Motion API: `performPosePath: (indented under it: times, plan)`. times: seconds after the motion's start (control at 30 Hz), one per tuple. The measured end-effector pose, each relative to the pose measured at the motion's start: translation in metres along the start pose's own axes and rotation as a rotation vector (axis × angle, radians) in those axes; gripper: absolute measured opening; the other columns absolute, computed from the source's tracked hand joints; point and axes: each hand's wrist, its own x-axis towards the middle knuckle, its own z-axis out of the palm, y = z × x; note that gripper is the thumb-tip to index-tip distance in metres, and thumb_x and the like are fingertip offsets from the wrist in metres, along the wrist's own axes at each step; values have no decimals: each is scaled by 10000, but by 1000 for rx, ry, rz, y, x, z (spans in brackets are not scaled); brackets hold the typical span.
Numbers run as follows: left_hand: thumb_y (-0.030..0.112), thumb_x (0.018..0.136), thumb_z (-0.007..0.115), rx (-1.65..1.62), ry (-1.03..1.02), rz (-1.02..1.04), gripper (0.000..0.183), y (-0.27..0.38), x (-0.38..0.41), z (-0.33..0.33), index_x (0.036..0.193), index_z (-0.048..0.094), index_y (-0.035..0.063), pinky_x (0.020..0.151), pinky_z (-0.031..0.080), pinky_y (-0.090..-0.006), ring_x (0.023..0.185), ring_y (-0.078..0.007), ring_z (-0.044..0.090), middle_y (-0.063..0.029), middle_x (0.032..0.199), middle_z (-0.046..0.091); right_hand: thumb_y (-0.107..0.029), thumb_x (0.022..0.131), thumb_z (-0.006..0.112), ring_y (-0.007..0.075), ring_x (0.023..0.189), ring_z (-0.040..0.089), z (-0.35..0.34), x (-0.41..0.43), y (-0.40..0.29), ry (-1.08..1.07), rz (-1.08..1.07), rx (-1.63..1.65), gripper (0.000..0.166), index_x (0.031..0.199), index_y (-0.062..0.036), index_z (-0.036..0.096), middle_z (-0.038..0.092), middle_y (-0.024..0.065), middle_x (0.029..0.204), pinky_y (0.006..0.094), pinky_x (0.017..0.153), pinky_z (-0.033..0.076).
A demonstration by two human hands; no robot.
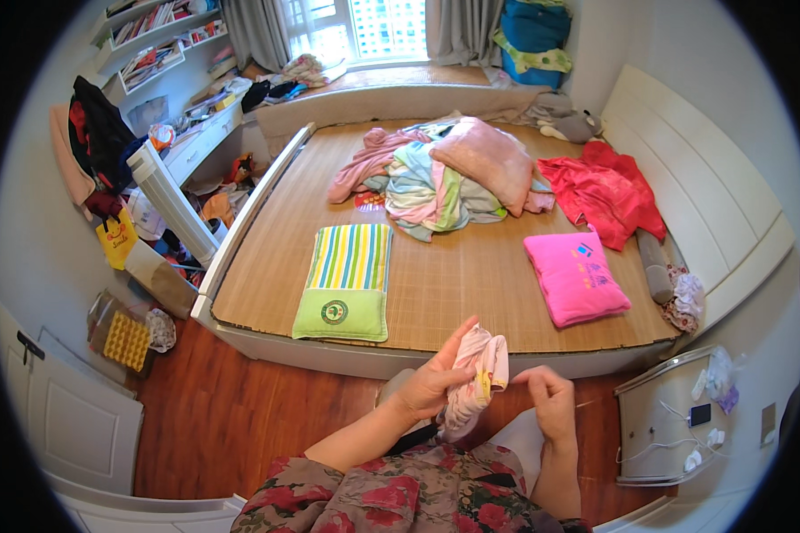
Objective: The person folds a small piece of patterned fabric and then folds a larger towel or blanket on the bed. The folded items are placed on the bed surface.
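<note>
My left hand (433, 385) holds a bunched pale pink printed cloth (475, 373), pinned under the thumb, with the index finger stretched out along it. My right hand (551, 393) is just right of the cloth, its fingers curled and one fingertip pointing towards the cloth's folded edge; whether it touches the cloth or pinches a thread, I cannot tell. Beyond my hands lies a bed with a woven mat (440, 280). On it are a striped green pillow (343, 283) at the left and a bright pink square cushion (575, 276) at the right.
Farther back on the bed lie a crumpled multicoloured blanket (427, 186), a dusty-pink pillow (485, 160) and a red cloth (603, 193). A bedside table (660, 426) with a phone and cables stands at the right. A white tower fan (173, 203) stands left of the bed.
</note>
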Motion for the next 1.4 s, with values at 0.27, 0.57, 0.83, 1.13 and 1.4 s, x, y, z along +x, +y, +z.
performPosePath:
  times: [0.27, 0.57, 0.83, 1.13, 1.4]
  plan:
    - [52, 876, 540, 803, 69, 99, 638, -7, -4, 5, 1426, 220, 88, 962, 351, -259, 1120, -121, 436, -52, 1251, 442, -71, 884, 525, 103, 852, 558, 20, 0, -11, -14, 80, 113, 177, 979, 54, 606, 623, 62, 920, 251, 742, 453]
    - [20, 816, 605, 611, 427, 220, 473, 47, -4, -53, 1264, 455, 43, 758, 514, -263, 850, -125, 604, -76, 969, 626, -123, 929, 490, 131, 788, 606, -67, 16, -68, 373, -174, 402, 160, 957, 1, 587, 632, 78, 887, 270, 738, 501]
    - [-7, 845, 561, 747, 657, 454, 298, 121, -45, -73, 1142, 550, 3, 739, 501, -236, 812, -107, 599, -81, 941, 633, -152, 947, 473, 84, 804, 566, -130, 25, -113, 526, -366, 388, 180, 936, -10, 584, 617, 45, 881, 229, 748, 459]
    - [101, 811, 626, 1244, 874, 474, 299, 138, -68, -98, 1096, 585, 21, 668, 493, -267, 765, -166, 629, -102, 900, 655, -142, 945, 474, 79, 783, 555, -100, 37, -134, 561, -402, 383, 163, 915, -24, 582, 606, 36, 868, 228, 725, 453]
    - [276, 674, 774, 1654, 204, 221, 737, 53, -38, -66, 1289, 444, 39, 978, 383, -361, 1150, -306, 484, -183, 1252, 500, -115, 928, 480, 54, 641, 537, -3, 43, -134, 3, -163, 188, 196, 869, 23, 606, 605, 15, 746, 201, 568, 431]
